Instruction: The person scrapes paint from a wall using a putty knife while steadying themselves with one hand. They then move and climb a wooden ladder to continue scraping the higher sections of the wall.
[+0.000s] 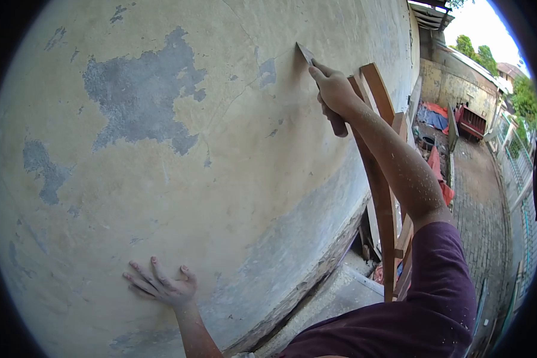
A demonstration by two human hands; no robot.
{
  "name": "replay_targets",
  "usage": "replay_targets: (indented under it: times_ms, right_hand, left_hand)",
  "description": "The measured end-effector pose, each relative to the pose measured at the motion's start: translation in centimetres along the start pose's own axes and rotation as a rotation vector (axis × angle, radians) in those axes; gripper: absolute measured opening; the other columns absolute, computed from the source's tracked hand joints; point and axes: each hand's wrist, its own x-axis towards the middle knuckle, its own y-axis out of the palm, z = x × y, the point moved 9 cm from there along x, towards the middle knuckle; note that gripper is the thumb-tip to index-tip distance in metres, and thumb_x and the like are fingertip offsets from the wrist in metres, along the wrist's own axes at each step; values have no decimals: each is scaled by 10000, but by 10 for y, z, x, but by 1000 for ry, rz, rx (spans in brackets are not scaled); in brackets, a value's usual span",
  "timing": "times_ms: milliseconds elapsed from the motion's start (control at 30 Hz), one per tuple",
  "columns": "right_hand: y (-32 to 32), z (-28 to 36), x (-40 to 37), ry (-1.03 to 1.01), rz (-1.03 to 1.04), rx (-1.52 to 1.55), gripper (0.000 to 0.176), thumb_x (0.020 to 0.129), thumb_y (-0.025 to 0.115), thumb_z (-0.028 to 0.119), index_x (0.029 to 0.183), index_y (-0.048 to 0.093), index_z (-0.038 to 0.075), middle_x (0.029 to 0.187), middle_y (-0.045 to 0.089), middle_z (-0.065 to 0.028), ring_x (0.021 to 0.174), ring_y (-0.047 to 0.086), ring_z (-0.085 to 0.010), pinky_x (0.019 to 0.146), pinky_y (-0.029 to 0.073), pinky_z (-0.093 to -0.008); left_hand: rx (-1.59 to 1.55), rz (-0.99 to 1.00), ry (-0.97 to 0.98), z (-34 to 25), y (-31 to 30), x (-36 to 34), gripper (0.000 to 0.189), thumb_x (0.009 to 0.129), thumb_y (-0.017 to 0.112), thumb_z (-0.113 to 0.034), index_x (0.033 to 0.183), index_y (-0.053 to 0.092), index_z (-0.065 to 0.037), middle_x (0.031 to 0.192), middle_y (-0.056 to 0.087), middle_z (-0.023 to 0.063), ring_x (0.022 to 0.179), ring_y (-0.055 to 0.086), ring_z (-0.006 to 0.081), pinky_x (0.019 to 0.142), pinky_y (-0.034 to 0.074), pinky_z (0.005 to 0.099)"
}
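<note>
My right hand (335, 89) is closed round the handle of a scraper (305, 52), whose metal blade tip meets the upper part of the wall (238, 161). The handle's lower end sticks out below my fist. Low on the same wall, my left hand (166, 287) lies flat with its fingers spread, holding nothing. The wall has a pale yellowish coat, with a large bare grey patch (143, 89) at the upper left and smaller ones around it. Pale flecks cover my right forearm.
Wooden planks (383, 197) lean upright close to the wall, behind my right arm. Farther right run a paved path (480, 221) and a metal fence (522, 167). A red cart-like box (472, 122) and blue and orange sheets (434, 116) lie at the far end.
</note>
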Motion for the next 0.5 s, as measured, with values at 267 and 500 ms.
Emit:
replay_targets:
  times_ms: [267,500]
  right_hand:
    - [-57,13,162,54,-81,298,434,964,369,322,735,531,-8,527,516,-106,373,477,-236,409,425,-379]
    - [-25,22,38,-189,-18,-81,440,953,479,397,1275,547,104,524,477,-22,411,467,-121,398,406,-319]
  left_hand:
    - [25,-15,16,1,1,-2,579,922,329,-492,1355,391,-112,1444,312,265,1347,221,500,1055,151,611]
    - [22,-5,-3,-1,-3,1,599,931,309,-515,1358,375,-100,1448,311,255,1344,237,493,1048,166,616]
